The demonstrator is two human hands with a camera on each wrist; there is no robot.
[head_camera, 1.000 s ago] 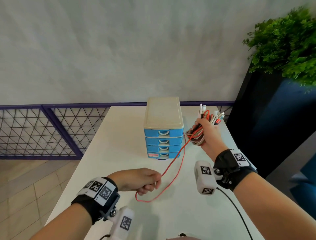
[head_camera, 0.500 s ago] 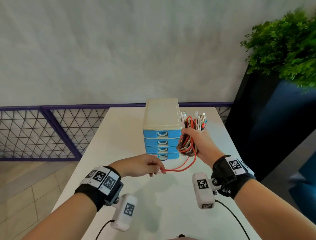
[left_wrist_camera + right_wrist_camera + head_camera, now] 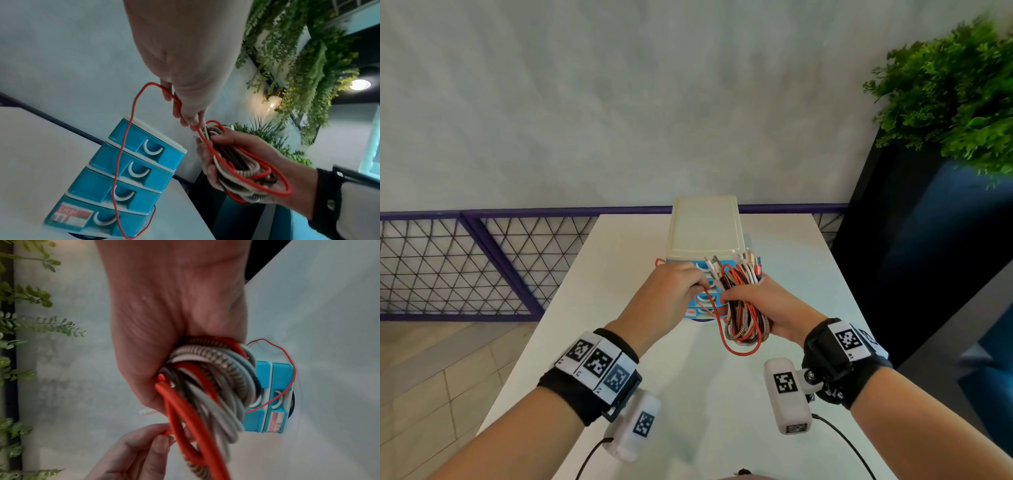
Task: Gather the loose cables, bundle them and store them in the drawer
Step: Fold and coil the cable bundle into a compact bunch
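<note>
Right hand: our right hand [image 3: 763, 305] is raised before the drawer unit [image 3: 705, 236], fingers wrapped around the cable bundle [image 3: 743, 318].
Left hand: our left hand [image 3: 671, 291], knuckles up, pinches the red cable [image 3: 123, 146] beside the bundle.
Drawer unit: at the table's [image 3: 688, 394] far edge, drawers closed.

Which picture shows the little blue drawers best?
The left wrist view. All four fronts of the blue drawers show there, each with its white handle, all shut, with the red cable hanging across them. In the head view the hands and cable bundle hide most of them. The right wrist view catches only a blurry part.
</note>
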